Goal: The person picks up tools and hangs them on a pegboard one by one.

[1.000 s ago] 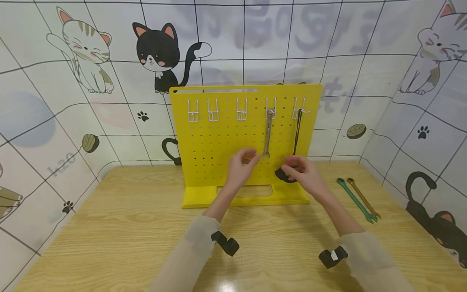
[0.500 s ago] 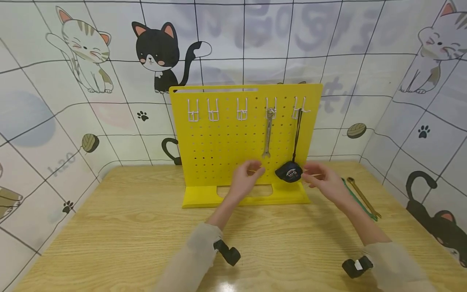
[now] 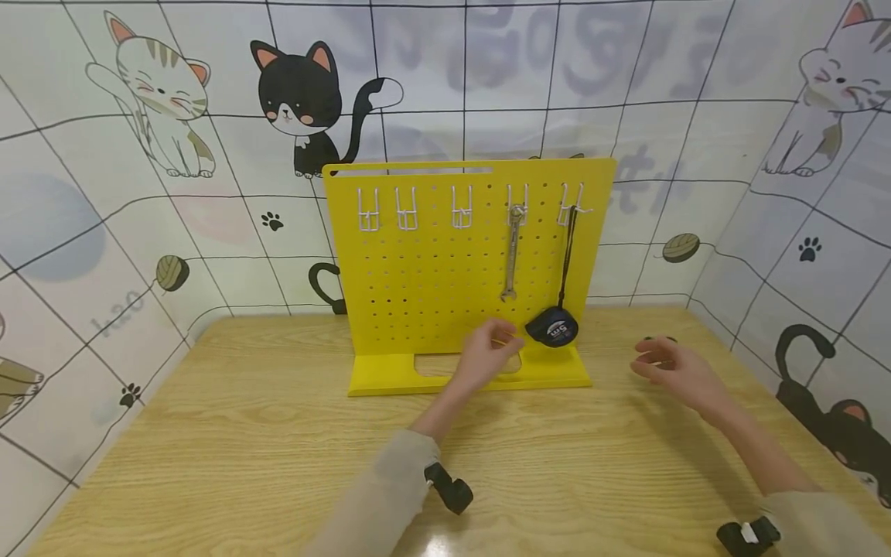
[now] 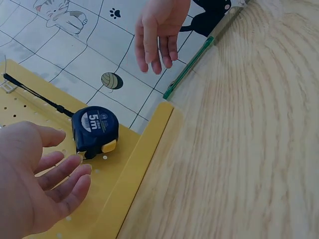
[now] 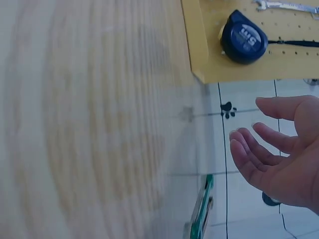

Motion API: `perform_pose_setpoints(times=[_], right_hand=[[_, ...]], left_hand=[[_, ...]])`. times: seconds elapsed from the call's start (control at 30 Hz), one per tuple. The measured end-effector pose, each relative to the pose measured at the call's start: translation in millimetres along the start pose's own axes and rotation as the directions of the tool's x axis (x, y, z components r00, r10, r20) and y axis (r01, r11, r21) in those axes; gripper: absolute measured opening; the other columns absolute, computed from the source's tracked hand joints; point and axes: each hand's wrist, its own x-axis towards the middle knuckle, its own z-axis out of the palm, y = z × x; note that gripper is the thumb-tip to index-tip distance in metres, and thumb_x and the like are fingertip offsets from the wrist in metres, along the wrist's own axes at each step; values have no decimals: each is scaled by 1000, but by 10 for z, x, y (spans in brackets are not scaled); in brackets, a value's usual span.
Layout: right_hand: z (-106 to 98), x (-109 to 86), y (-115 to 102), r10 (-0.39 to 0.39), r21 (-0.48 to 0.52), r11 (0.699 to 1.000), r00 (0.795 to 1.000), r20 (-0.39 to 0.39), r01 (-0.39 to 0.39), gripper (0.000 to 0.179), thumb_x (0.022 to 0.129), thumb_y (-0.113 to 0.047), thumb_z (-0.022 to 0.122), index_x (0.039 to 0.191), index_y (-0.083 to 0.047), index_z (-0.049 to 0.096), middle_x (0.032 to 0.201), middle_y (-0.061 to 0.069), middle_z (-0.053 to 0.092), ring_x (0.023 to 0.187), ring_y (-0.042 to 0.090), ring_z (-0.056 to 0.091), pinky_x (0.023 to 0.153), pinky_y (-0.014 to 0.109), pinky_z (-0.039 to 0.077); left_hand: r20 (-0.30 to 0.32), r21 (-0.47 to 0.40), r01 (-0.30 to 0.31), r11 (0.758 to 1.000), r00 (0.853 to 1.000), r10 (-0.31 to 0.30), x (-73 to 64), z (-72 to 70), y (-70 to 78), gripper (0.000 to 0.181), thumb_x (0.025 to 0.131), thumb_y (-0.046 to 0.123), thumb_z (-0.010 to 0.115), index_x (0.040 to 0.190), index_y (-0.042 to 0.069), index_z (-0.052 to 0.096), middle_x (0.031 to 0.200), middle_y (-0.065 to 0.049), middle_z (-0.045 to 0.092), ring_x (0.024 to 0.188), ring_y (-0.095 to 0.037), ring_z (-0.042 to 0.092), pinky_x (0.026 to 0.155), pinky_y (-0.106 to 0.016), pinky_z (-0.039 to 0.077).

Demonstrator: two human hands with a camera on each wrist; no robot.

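Observation:
A dark blue 5 m tape measure (image 3: 553,327) hangs by its black strap (image 3: 567,259) from the rightmost white hook (image 3: 572,205) of a yellow pegboard (image 3: 431,286). My left hand (image 3: 489,356) is just left of the tape measure, fingers loosely bent, holding nothing. To its upper left a silver combination wrench (image 3: 512,255) hangs on the neighbouring hook. My right hand (image 3: 682,379) hovers over the table's right side, relaxed and holding nothing. It hides most of two wrenches lying there; the green wrench (image 4: 189,69) shows in the left wrist view, and also in the right wrist view.
Three more white hooks (image 3: 407,210) on the board's left half carry nothing. The board's yellow base (image 3: 383,375) stands on a wooden table (image 3: 278,456). A wall sheet (image 3: 431,77) with printed cats runs behind and along both sides.
My right hand has let go of the tape measure and moved right, over the wrenches. My left hand has shifted slightly right and down. The tape measure hangs free on its strap.

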Motion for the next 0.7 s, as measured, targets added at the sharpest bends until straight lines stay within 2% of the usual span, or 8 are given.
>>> perform_pose_setpoints(times=[0.17,0.27,0.53,0.7], right_hand=[[-123,-119,169,24,-62,998,1000,-3,-24,51,103,-26,61,136,11,49,124,34,59,112,53,57,84,58,52],[-195,-185,264,33,-90,995,999,-8,-34,49,102,-23,61,133,13,49,121,36,58,111,56,55,84,62,51],[-388,-322,481,105,-158,983,994,33,-99,52,101,-21,64,129,19,47,117,41,57,108,58,55,78,58,54],[-466,-382,570,178,-155,974,980,91,-163,56,101,-23,63,129,22,45,116,44,55,100,51,61,73,50,56]], left_hand=[[33,-49,21,999,999,-20,-4,106,-11,27,96,19,71,116,1,65,102,-6,66,84,-14,64,71,-26,57],[51,-52,13,999,999,-10,-3,162,-5,26,96,19,70,114,2,65,102,-6,67,85,-14,64,72,-26,57],[100,-36,14,999,995,-10,7,321,29,22,96,18,70,112,3,66,100,-5,69,83,-10,63,72,-23,55],[139,-61,31,998,990,-22,3,408,49,23,96,17,70,113,2,66,100,-6,68,82,-14,65,70,-23,56]])
